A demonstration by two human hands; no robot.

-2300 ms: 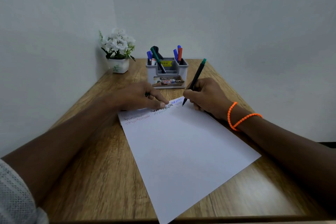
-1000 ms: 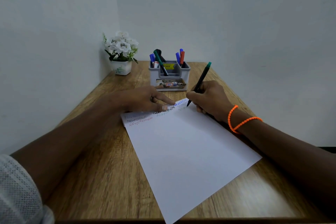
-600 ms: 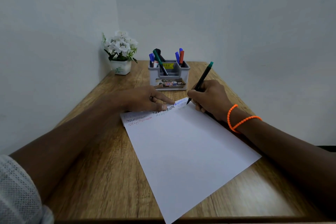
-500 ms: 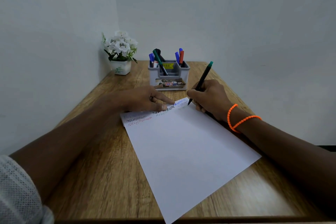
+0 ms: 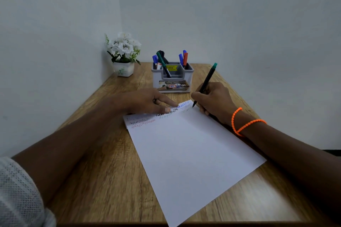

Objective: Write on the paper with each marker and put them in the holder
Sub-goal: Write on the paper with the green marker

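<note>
A white sheet of paper (image 5: 188, 149) lies slanted on the wooden table, with zigzag lines in red, black and blue along its far edge. My right hand (image 5: 214, 99) grips a black marker with a green end (image 5: 207, 81), its tip touching the paper's far right corner. My left hand (image 5: 145, 100) rests flat on the paper's far edge, fingers straight, holding it down. Behind the hands stands a grey holder (image 5: 172, 77) with several markers in it, blue, red, green and black.
A small white pot of white flowers (image 5: 124, 55) stands in the far left corner. Walls close in on the left, back and right. The wooden table (image 5: 103, 180) shows bare wood left of the paper and at the near edge.
The marker tip has crept rightward along the paper's far edge, to its corner. My left hand has stayed pressed on the paper. The view shifted slightly.
</note>
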